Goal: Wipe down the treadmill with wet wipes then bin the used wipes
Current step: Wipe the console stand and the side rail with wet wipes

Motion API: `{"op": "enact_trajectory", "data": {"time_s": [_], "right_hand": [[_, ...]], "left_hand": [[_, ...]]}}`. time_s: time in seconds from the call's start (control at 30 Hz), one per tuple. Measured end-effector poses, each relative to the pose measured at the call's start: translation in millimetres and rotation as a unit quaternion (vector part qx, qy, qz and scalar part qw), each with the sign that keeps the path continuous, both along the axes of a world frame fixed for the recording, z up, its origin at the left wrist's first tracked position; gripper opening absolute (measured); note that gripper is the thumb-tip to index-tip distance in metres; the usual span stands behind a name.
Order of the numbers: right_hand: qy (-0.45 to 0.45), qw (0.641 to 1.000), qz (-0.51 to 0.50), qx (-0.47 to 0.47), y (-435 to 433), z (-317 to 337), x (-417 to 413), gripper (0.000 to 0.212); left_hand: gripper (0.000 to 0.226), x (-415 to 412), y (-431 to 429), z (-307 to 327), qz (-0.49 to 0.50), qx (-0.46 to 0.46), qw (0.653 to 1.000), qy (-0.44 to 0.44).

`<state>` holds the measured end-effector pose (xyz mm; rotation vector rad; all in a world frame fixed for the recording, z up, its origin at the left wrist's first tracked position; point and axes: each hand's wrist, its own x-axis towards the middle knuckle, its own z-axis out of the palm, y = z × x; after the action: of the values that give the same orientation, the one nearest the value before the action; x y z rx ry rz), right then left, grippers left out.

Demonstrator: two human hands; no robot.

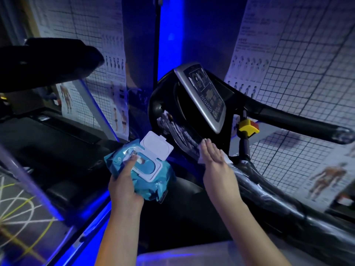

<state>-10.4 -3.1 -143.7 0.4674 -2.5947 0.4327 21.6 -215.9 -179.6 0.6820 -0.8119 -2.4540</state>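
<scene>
below the treadmill console [203,93], the right hand [213,154], grip apart, pressed a wipe [227,160] on the frame [184,135]; farther left, the left hand [124,187] clamped its grip on the wipes pack [146,181].

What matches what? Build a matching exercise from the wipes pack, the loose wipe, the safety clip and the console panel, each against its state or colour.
1 wipes pack
2 loose wipe
3 safety clip
4 console panel

A yellow
B silver-framed
C lid open, gripped by left hand
D under the flat right hand

Pairs: 1-C, 2-D, 3-A, 4-B
</scene>
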Motion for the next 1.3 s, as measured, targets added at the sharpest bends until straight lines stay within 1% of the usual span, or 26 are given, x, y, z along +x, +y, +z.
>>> {"op": "enact_trajectory", "data": {"time_s": [0.07, 0.13, 0.23, 0.3, 0.4, 0.47, 0.57, 0.63, 0.7, 0.77, 0.83, 0.9, 0.97, 1.1, 1.2, 1.3], "right_hand": [[-0.001, 1.000, -0.019, 0.011, 21, -13, 13, 0.090], [-0.008, 0.999, -0.040, -0.002, 34, -17, 23, 0.090], [-0.007, 0.998, -0.067, -0.016, 23, -7, 18, 0.085], [0.003, 0.998, -0.057, -0.029, 4, 5, 7, 0.079], [-0.013, 0.999, -0.027, -0.022, -10, 17, -1, 0.071], [-0.024, 0.999, -0.020, -0.019, -2, 16, 3, 0.073], [-0.011, 0.998, -0.060, -0.014, 28, -2, 21, 0.079], [-0.021, 0.995, -0.093, -0.016, 52, -14, 35, 0.081], [-0.035, 0.992, -0.114, -0.030, 64, -15, 40, 0.076], [-0.041, 0.990, -0.130, -0.035, 55, -10, 34, 0.068], [-0.022, 0.992, -0.118, -0.041, 37, -3, 23, 0.071], [-0.010, 0.995, -0.080, -0.056, 23, -1, 15, 0.073], [-0.005, 0.996, -0.062, -0.064, 23, -3, 14, 0.074], [0.003, 0.993, -0.107, -0.044, 52, -21, 34, 0.081], [0.022, 0.989, -0.141, -0.046, 72, -26, 51, 0.072], [0.016, 0.988, -0.111, -0.109, 57, -12, 39, 0.058]], "left_hand": [[0.047, 2, -2, 1, 0.011, -0.001, 1.000, -0.001], [0.047, 4, -5, 2, 0.015, -0.008, 1.000, 0.003], [0.046, 5, -5, 8, 0.026, -0.013, 1.000, 0.011], [0.045, 5, 0, 10, 0.028, -0.013, 0.999, 0.010], [0.045, 3, 9, 9, 0.008, -0.009, 1.000, 0.007], [0.044, 2, 15, 8, 0.001, -0.006, 1.000, 0.000], [0.043, 1, 20, 10, 0.007, 0.000, 1.000, 0.003], [0.044, 2, 21, 11, 0.022, -0.010, 1.000, 0.016], [0.046, 3, 21, 13, 0.039, -0.024, 0.999, 0.027], [0.044, 2, 23, 15, 0.045, -0.030, 0.998, 0.029], [0.043, 0, 27, 16, 0.049, -0.022, 0.998, 0.028], [0.044, -2, 33, 17, 0.060, -0.006, 0.998, 0.021], [0.047, -2, 37, 18, 0.075, 0.005, 0.997, 0.015], [0.048, -1, 31, 15, 0.121, -0.003, 0.993, 0.009], [0.047, 0, 21, 12, 0.148, -0.018, 0.989, 0.002], [0.044, 3, 14, 11, 0.160, -0.015, 0.987, -0.003]]}}
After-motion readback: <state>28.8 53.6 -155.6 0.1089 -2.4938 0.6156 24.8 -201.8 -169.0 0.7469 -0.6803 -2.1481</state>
